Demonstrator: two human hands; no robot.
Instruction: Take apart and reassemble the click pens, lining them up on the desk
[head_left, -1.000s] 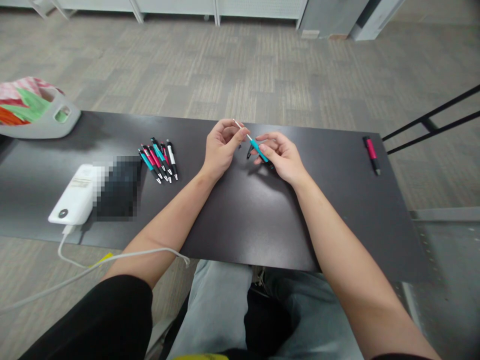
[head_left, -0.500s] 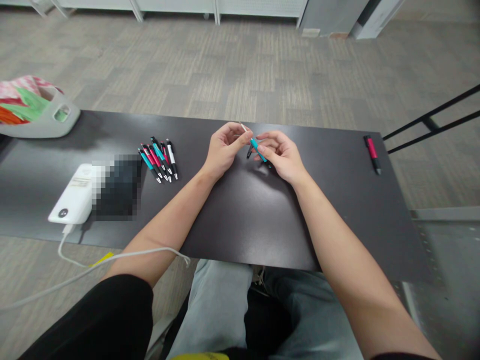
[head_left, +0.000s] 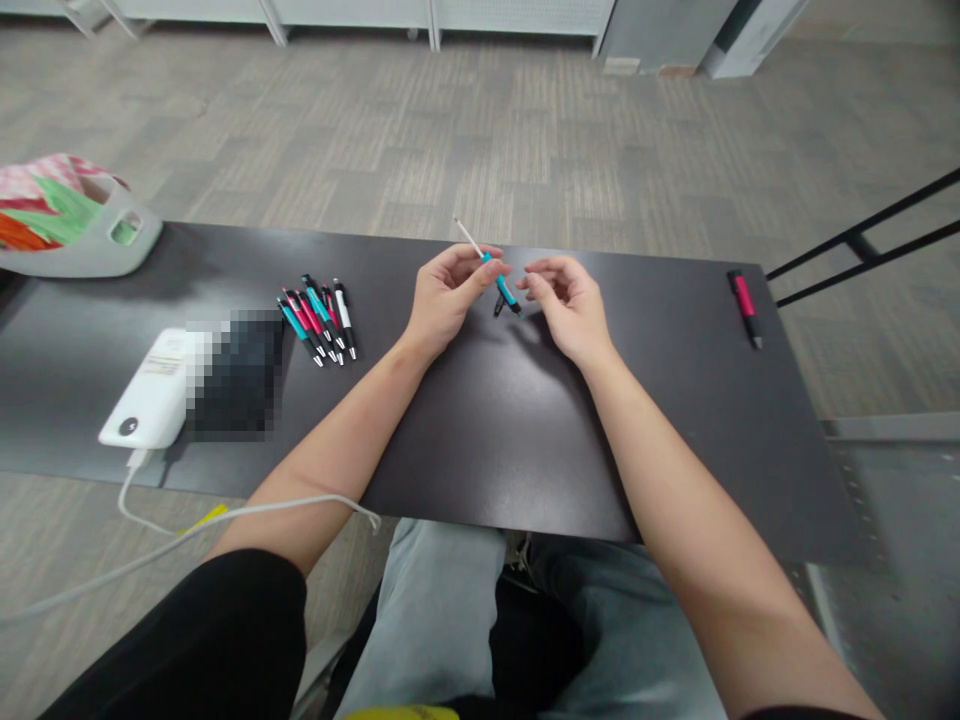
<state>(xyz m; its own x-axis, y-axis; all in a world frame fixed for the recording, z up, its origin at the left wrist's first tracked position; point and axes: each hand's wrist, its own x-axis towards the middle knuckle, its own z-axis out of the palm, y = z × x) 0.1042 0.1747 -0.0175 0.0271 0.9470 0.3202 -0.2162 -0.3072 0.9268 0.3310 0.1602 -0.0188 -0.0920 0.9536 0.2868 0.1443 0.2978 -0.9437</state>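
Observation:
My left hand (head_left: pixel 452 298) pinches a blue pen barrel (head_left: pixel 505 289) between thumb and fingers, near the table's far edge. A thin white refill (head_left: pixel 469 237) sticks out of the barrel's upper end. Close below my left fingertips is a small black piece (head_left: pixel 499 304); whether it touches the table cannot be made out. My right hand (head_left: pixel 568 303) is just right of the barrel, apart from it, with curled, separated fingers and nothing visible between them.
Several blue, red and white pens (head_left: pixel 321 318) lie on the dark table (head_left: pixel 480 430) at left. Beside them are a blurred dark patch and a white power bank (head_left: pixel 150 390) with a cable. A basket (head_left: pixel 120 240) holds cloths. One red pen (head_left: pixel 744 308) lies far right.
My right hand has let go of the blue barrel and moved slightly away. The barrel has shifted up and left in my left hand, and more of the white refill shows.

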